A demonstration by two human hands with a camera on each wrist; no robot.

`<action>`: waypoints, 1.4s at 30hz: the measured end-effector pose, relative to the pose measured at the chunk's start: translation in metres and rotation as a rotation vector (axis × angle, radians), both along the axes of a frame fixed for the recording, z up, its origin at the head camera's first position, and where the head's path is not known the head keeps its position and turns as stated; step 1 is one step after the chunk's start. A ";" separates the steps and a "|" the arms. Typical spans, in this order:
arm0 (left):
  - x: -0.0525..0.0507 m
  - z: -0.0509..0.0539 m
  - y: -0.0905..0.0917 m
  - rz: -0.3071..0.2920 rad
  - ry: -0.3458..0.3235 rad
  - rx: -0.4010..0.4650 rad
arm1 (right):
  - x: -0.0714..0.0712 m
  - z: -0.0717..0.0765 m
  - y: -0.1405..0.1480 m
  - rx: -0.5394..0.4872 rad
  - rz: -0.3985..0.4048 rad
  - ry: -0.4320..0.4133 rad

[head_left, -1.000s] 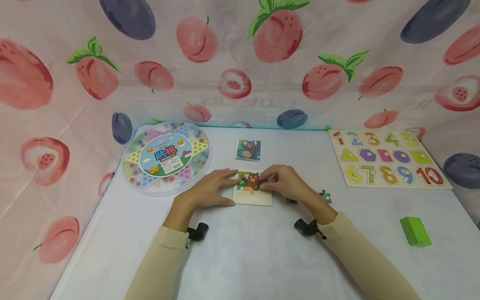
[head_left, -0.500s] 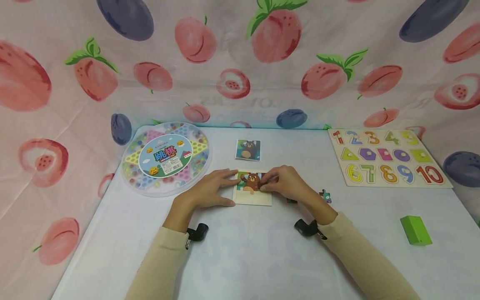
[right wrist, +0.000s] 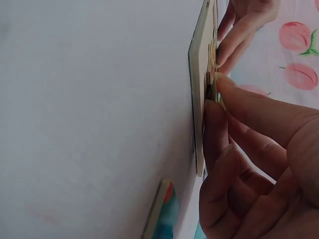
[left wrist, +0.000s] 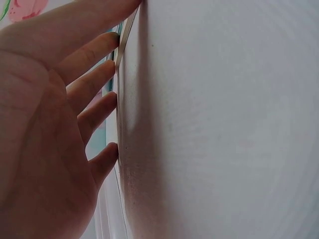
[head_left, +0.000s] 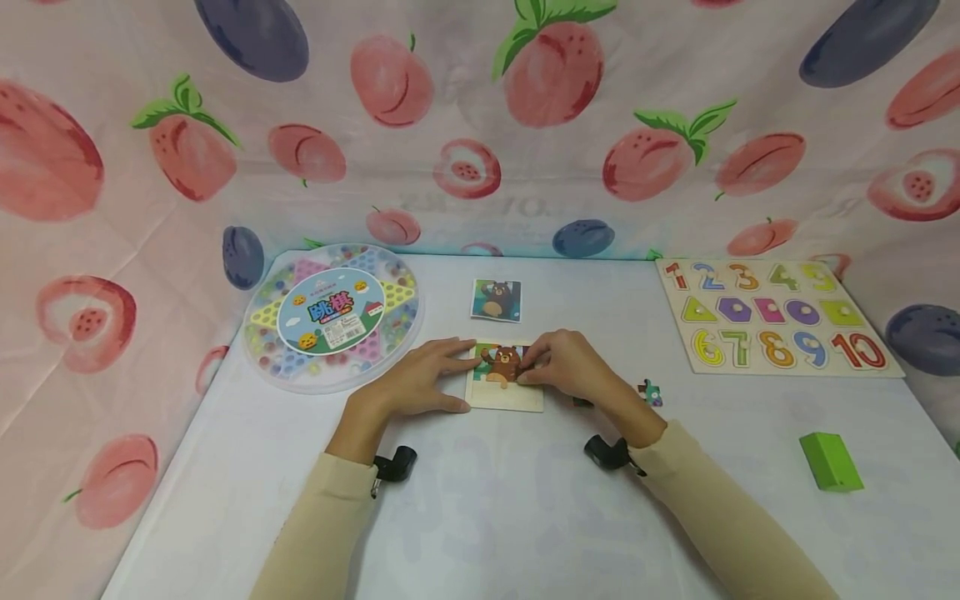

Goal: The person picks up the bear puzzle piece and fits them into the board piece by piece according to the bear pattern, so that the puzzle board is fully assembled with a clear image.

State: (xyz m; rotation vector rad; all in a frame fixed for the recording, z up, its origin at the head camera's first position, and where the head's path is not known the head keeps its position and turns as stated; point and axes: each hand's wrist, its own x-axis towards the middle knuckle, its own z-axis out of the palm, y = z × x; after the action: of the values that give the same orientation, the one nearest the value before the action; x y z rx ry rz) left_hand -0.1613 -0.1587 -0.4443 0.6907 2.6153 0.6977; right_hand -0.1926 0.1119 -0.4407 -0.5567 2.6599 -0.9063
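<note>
Head camera, reading left to right, gives me a round clear game case [head_left: 331,310] with coloured beads at the left of centre, lying flat on the white counter [head_left: 480,517]. Just right of it, the left hand [head_left: 422,379] has its fingers extended and spread, fingertips touching the left edge of the wooden puzzle board [head_left: 516,401] and the thumb beside its lower left corner. That board lies in the middle of the frame; a brown bear fills its upper part, with pale wood below. Above it I see a small bear card [head_left: 497,301].

At the board's right side, the right hand [head_left: 568,365] pinches a thin puzzle piece [right wrist: 213,91] between thumb and index finger, against the board's face. Right wrist view shows me that grip edge-on, so I can't make out the piece's picture, and its fit in the board is hard to judge.

Partly under the right wrist lies a dark loose piece [head_left: 582,402], and just right of the forearm a teal-and-brown loose piece [head_left: 651,392]. Farther over, a number board [head_left: 753,328] sits at the upper right of the counter, with a green block [head_left: 831,462] at the lower right.
</note>
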 end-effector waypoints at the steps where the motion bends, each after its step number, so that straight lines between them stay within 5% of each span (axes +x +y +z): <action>1: 0.000 0.000 0.000 -0.001 0.002 -0.003 | 0.000 0.001 0.000 0.005 0.000 0.001; 15: 0.000 0.000 0.000 0.006 -0.010 -0.006 | -0.005 -0.001 0.001 0.069 0.009 0.011; 42: -0.001 0.001 0.000 -0.005 0.007 -0.005 | -0.007 -0.004 0.008 -0.017 0.062 -0.061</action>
State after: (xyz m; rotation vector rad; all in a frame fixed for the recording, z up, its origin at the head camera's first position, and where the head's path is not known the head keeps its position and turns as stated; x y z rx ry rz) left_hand -0.1621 -0.1585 -0.4431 0.6995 2.6195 0.6881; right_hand -0.1995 0.1194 -0.4445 -0.6019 2.5688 -0.9145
